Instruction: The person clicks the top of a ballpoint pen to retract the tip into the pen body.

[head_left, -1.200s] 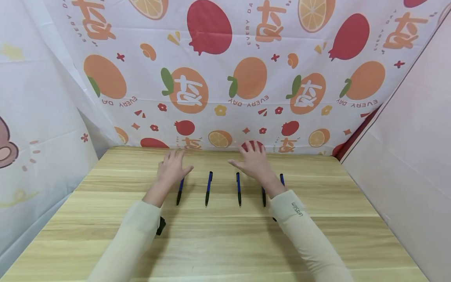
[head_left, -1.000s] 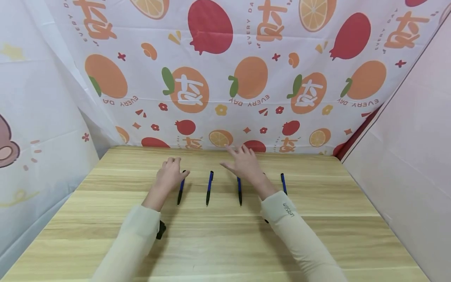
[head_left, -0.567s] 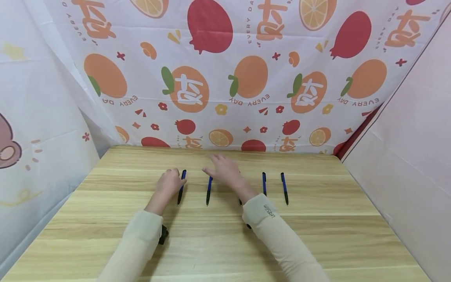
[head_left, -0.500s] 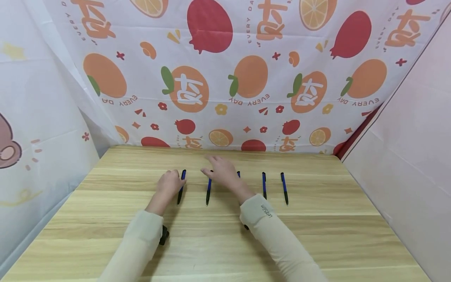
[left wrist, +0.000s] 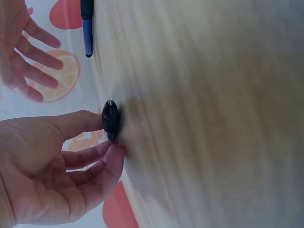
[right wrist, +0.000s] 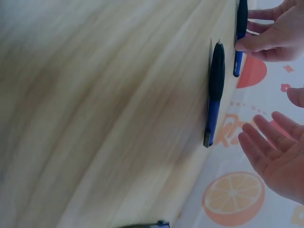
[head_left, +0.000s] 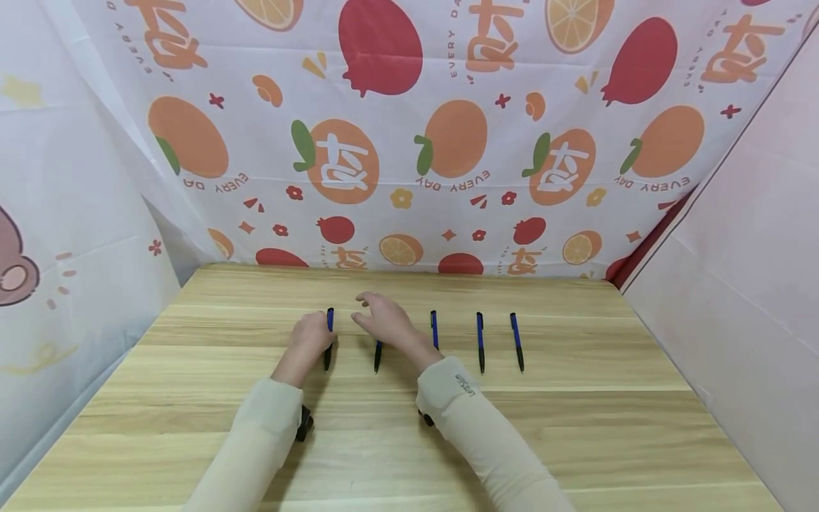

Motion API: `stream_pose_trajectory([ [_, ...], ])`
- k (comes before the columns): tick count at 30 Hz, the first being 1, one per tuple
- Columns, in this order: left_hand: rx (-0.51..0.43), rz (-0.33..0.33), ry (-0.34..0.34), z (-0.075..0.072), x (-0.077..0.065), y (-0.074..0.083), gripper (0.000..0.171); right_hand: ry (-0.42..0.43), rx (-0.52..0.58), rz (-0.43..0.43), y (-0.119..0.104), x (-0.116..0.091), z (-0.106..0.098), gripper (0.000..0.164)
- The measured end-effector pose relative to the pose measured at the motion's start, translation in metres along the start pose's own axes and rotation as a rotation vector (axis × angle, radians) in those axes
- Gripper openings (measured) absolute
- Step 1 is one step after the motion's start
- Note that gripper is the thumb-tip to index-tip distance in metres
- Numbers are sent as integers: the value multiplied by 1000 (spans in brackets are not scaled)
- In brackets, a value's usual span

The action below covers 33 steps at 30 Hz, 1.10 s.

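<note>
My left hand pinches the leftmost blue-and-black pen between thumb and fingers. Seen end-on in the left wrist view, that pen's black grip sits between the fingertips, at the tabletop. My right hand hovers with spread fingers over the second pen, hiding its upper part. The right wrist view shows this second pen's whole length lying on the wood, with the open right-hand fingers apart from it.
Three more matching pens lie to the right: one partly behind my right wrist, then another pen and the rightmost pen. They rest on a wooden table. A fruit-printed cloth hangs behind its back edge.
My right hand has moved left from near the right-hand pens to above the second pen. My left hand has come down and taken hold of the leftmost pen, which has turned slightly.
</note>
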<state>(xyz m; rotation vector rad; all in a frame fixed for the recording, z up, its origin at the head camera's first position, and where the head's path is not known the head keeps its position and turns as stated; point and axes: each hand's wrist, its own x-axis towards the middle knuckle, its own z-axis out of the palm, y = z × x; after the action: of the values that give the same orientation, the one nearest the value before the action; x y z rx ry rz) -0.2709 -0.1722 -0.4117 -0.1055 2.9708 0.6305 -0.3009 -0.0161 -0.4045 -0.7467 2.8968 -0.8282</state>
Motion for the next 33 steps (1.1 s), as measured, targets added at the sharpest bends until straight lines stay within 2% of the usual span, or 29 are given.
stream_pose_trajectory([
  [6, -19, -17, -5, 2, 4, -2, 23, -4, 224, 62, -2, 2, 8, 38],
  [13, -47, -13, 1, 0, 0, -1, 21, -10, 771, 258, -3, 8, 20, 27],
  [16, -64, -1, 8, -1, -2, 1, 19, -24, 918, 319, -2, 10, 22, 26],
  [21, -87, 28, 34, -2, -8, 6, 18, -69, 1072, 383, -2, 12, 22, 28],
  [24, -89, 55, 64, -3, -11, 10, 20, -85, 1129, 405, -3, 12, 23, 29],
  [33, -86, 108, 145, -5, -19, 24, 21, -30, 1228, 476, -5, 14, 23, 27],
])
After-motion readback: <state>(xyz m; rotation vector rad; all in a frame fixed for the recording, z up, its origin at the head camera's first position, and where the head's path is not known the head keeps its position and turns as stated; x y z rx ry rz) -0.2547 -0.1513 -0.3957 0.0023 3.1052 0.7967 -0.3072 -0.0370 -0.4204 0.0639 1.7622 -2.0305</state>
